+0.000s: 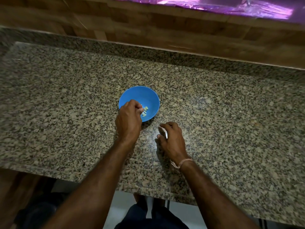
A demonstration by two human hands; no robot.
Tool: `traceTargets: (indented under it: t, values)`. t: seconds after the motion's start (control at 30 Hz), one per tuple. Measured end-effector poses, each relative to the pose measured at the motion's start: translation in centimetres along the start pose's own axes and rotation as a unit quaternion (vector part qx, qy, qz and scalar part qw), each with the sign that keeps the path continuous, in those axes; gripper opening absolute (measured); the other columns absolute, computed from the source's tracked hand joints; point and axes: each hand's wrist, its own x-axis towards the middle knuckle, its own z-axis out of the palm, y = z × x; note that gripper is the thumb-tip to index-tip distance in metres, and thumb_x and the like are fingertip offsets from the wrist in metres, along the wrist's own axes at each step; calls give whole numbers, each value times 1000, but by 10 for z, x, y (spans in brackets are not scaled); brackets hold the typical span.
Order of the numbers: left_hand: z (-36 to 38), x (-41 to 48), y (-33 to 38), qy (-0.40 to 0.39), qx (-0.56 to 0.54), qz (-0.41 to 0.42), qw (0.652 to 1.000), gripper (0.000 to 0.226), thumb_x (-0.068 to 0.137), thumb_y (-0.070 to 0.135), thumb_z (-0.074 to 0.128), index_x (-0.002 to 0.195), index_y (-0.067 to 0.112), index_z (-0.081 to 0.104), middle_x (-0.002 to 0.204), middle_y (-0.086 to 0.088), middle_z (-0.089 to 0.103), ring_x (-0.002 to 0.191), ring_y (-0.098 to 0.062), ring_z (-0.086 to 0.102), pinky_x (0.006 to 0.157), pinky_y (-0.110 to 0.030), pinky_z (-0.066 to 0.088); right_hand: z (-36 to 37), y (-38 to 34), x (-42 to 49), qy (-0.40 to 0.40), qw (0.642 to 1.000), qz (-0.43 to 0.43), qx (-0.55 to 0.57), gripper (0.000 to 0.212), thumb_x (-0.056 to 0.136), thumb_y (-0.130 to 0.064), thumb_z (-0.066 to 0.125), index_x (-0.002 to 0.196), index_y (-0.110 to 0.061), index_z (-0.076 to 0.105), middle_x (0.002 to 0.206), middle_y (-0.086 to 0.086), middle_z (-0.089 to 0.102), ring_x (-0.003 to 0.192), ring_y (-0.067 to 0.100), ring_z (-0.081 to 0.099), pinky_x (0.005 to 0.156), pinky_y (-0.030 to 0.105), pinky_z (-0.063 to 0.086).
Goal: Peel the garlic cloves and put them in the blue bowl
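The blue bowl [145, 95] stands on the granite counter [66, 96], near its middle. Several pale peeled garlic cloves [145, 110] lie in the bottom of the bowl. My left hand [128, 119] reaches over the bowl's near left rim, its fingers curled and its fingertips bunched just beside the cloves. Whether it pinches a clove is hidden by the fingers. My right hand [171, 139] hovers low over the counter to the right of the bowl and nearer to me, fingers loosely curled, with nothing plainly in it.
A wooden wall panel [148, 22] runs behind the counter, with a purple shiny sheet [214, 5] at the top edge. The counter's front edge [148, 190] is close to my body. A thread band circles my right wrist [183, 163].
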Motion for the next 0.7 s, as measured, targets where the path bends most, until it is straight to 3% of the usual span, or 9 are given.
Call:
traceTargets:
  t: [0.17, 0.27, 0.4, 0.53, 0.7]
  values:
    - [2, 25, -8, -23, 18, -9, 1000, 12, 97, 16, 70, 102, 26, 73, 105, 9, 75, 92, -18, 69, 70, -32, 47, -2, -28, 19, 43, 980, 83, 174, 45, 103, -22, 65, 146, -12, 57, 138, 6, 60, 119, 20, 63, 103, 41, 55]
    - [-1, 22, -17, 10, -20, 7, 1000, 13, 93, 16, 74, 103, 25, 72, 107, 7, 71, 100, -21, 65, 75, -36, 51, -4, -48, 35, 53, 962, 126, 236, 50, 104, -29, 65, 149, -12, 53, 116, 1, 66, 107, 22, 68, 92, 41, 60]
    - [-4, 14, -31, 41, -42, -60, 996, 39, 95, 17, 72, 132, 18, 64, 137, -7, 55, 126, -29, 51, 94, -43, 48, 2, -63, 57, 44, 959, 150, 234, 55, 99, -18, 68, 151, -13, 49, 119, 10, 71, 101, 23, 70, 85, 37, 59]
    - [1, 18, -38, -38, -98, -97, 990, 43, 99, 14, 66, 141, 11, 60, 143, -14, 60, 124, -34, 60, 102, -43, 51, -3, -66, 66, 55, 960, 190, 198, 51, 93, -1, 60, 143, -12, 56, 122, 13, 71, 92, 23, 63, 68, 22, 43]
    - [1, 26, -20, -129, -142, -79, 978, 60, 99, 16, 67, 155, 12, 44, 153, -13, 52, 137, -34, 52, 109, -45, 47, -24, -58, 71, 66, 956, 220, 184, 50, 98, -9, 64, 147, -9, 53, 128, 19, 69, 109, 32, 68, 82, 29, 48]
